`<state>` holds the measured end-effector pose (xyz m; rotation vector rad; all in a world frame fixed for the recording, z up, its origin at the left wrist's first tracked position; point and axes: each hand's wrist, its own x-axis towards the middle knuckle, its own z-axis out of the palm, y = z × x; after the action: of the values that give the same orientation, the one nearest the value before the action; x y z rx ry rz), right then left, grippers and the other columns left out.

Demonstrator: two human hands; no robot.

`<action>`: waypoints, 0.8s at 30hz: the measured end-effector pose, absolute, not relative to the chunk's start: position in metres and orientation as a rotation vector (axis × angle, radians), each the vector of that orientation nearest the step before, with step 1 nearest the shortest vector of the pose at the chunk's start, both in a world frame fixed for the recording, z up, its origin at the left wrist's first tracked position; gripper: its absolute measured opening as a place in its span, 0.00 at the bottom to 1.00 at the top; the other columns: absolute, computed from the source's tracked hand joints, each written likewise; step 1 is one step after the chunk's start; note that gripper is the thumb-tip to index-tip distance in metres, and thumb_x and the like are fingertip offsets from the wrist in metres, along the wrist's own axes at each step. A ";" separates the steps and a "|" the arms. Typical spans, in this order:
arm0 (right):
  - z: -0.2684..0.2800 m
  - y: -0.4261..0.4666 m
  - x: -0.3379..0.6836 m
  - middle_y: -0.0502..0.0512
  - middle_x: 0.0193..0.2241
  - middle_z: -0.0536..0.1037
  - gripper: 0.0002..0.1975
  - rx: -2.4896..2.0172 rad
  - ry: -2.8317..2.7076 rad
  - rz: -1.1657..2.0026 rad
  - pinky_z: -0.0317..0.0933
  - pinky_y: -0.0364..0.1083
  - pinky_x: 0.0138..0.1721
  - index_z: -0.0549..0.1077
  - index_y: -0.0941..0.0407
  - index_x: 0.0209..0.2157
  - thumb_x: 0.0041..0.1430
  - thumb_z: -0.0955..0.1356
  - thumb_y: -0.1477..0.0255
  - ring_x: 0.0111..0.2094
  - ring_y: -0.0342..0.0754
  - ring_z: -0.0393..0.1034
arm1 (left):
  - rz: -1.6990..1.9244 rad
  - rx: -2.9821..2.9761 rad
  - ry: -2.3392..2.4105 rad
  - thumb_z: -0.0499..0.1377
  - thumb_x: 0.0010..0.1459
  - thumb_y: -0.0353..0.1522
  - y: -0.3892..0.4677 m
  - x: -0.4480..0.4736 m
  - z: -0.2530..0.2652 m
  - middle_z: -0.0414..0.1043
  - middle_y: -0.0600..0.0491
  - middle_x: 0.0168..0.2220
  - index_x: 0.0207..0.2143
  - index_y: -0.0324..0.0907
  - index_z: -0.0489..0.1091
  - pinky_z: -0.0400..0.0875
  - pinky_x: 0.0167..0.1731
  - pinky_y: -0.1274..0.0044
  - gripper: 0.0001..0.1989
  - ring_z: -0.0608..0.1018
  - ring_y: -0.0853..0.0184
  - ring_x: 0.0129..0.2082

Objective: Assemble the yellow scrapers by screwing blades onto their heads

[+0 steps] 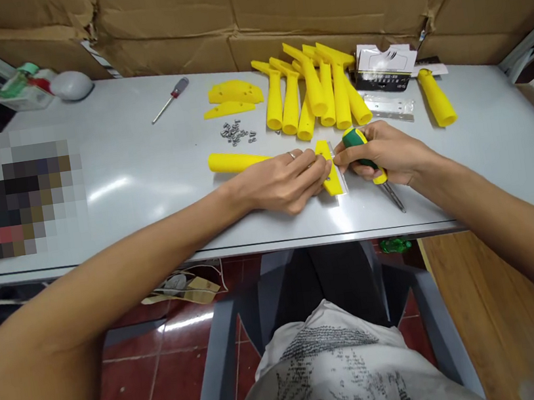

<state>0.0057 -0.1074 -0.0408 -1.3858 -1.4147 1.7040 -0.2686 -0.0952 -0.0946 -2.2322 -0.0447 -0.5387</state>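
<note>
Nr desk's (140, 145) front edge, your L hand (284, 183) clamps a yellow plastic scraper (330, 184) w/ metal blade (342, 181), prob. light, stiff, best held by its round handle (238, 162), R hand's (387, 151) fingers closed on a green-and-yellow screwdriver (355, 141).

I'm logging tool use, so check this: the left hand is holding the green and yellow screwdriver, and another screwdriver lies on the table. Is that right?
Not quite. The head view shows the green and yellow screwdriver in the right hand, not the left. Another screwdriver does lie on the table.
</note>
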 end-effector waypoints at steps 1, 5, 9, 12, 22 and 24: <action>-0.041 -0.107 0.006 0.51 0.21 0.74 0.22 -1.390 -1.412 1.711 0.45 0.43 0.16 0.76 0.54 0.30 0.54 0.90 0.70 0.20 0.38 0.58 | -0.531 -2.217 -0.051 0.58 0.88 0.23 -0.095 -0.268 -0.095 0.85 0.46 0.43 0.51 0.35 0.85 0.90 0.37 0.71 0.14 0.88 0.61 0.43; -0.039 -0.106 0.009 0.50 0.21 0.74 0.20 -1.390 -1.389 1.747 0.48 0.42 0.16 0.79 0.54 0.33 0.53 0.89 0.70 0.20 0.39 0.60 | -0.544 -2.200 -0.103 0.57 0.88 0.22 -0.096 -0.266 -0.093 0.86 0.46 0.45 0.54 0.36 0.85 0.92 0.42 0.71 0.15 0.89 0.61 0.45; -0.037 -0.109 0.011 0.54 0.20 0.78 0.23 -1.354 -1.363 1.744 0.47 0.41 0.16 0.81 0.55 0.33 0.44 0.92 0.68 0.19 0.39 0.61 | -0.625 -2.229 -0.129 0.57 0.86 0.20 -0.099 -0.261 -0.090 0.86 0.44 0.46 0.57 0.31 0.84 0.93 0.48 0.69 0.14 0.88 0.58 0.45; -0.036 -0.112 0.011 0.54 0.20 0.79 0.21 -1.330 -1.358 1.704 0.48 0.40 0.15 0.80 0.56 0.32 0.45 0.90 0.69 0.17 0.38 0.61 | -0.613 -2.310 -0.153 0.57 0.86 0.19 -0.101 -0.260 -0.087 0.85 0.42 0.47 0.61 0.29 0.83 0.93 0.50 0.66 0.14 0.87 0.56 0.47; -0.036 -0.112 0.017 0.52 0.17 0.75 0.14 -1.320 -1.360 1.703 0.53 0.39 0.16 0.81 0.56 0.32 0.47 0.85 0.74 0.17 0.39 0.63 | -1.104 -2.863 -0.526 0.63 0.88 0.32 -0.094 -0.263 -0.101 0.81 0.41 0.67 0.71 0.50 0.82 0.92 0.54 0.61 0.16 0.88 0.55 0.55; -0.036 -0.112 0.015 0.53 0.16 0.75 0.14 -1.327 -1.351 1.702 0.52 0.39 0.16 0.81 0.57 0.30 0.44 0.85 0.75 0.17 0.40 0.64 | -1.285 -2.910 -0.796 0.65 0.86 0.34 -0.092 -0.257 -0.097 0.82 0.44 0.66 0.66 0.51 0.87 0.91 0.54 0.65 0.14 0.89 0.61 0.49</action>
<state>0.0153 -0.1117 -0.0361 -1.3270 -1.3514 1.7019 -0.2567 -0.0924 -0.0966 -2.9100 -0.7958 -1.2852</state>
